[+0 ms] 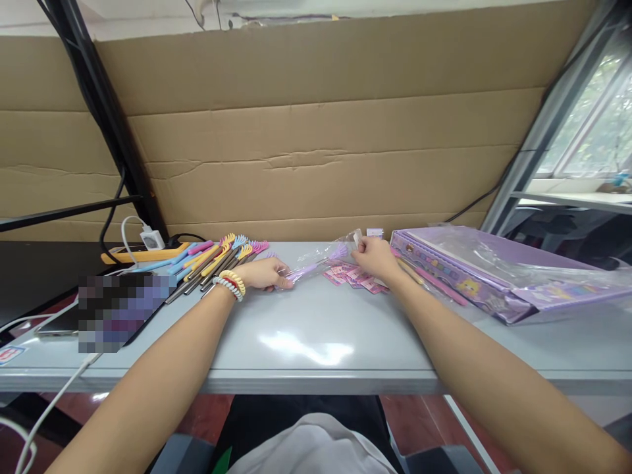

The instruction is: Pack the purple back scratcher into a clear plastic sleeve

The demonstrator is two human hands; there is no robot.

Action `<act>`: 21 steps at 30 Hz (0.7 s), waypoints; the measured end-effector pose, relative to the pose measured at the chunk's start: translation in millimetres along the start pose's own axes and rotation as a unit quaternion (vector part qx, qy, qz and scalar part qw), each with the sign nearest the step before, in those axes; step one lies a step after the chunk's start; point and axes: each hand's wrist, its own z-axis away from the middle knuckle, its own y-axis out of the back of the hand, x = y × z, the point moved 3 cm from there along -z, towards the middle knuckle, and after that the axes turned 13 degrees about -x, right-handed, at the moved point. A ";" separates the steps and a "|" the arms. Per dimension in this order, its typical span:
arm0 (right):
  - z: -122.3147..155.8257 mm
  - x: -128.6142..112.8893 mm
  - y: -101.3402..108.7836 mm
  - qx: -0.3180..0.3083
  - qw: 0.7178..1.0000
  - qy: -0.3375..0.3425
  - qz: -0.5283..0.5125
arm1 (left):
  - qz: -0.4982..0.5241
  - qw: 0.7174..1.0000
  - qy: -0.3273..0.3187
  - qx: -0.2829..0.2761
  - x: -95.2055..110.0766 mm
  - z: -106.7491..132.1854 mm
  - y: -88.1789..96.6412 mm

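A purple scratcher in a clear plastic sleeve (316, 263) lies across the middle of the grey tabletop (306, 342), its fan-shaped head toward the right and its handle end toward the left; the left hand (264, 273) rests on the tabletop with its fingers closed around the handle end of the sleeve, a yellow and white coil bracelet (230, 284) round the wrist; the right hand (376, 257) is curled near the head end, its thumb and fingers pinched on a small white tab or card (357, 237) at the top of the sleeve, though how much of the sleeve itself it grips I cannot tell. Just under and beside the right hand lies a scatter of small pink cards (353, 276), touching one another on the tabletop; behind the left hand a bundle of scratchers with blue, yellow, pink and purple heads (217, 257) is piled together, handles pointing toward the near left. Further left, an orange power strip with a white charger (148, 247) sits at the tabletop's back edge, and a phone (59, 322) lies near the left corner; to the right, well apart from the hands, a purple box in clear wrap (474, 270) lies flat; brown cardboard sheets (326, 131) stand behind it all.
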 end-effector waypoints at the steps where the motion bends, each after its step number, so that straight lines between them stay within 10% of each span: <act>1: 0.0 1.5 0.9 0.002 1.000 -0.017 -0.003 | -0.001 1.000 -0.002 0.000 -0.3 -0.1 0.1; 21: -6.4 26.2 11.4 0.045 0.940 -0.051 -0.335 | -0.003 1.000 -0.002 -0.001 -1.6 -2.6 0.0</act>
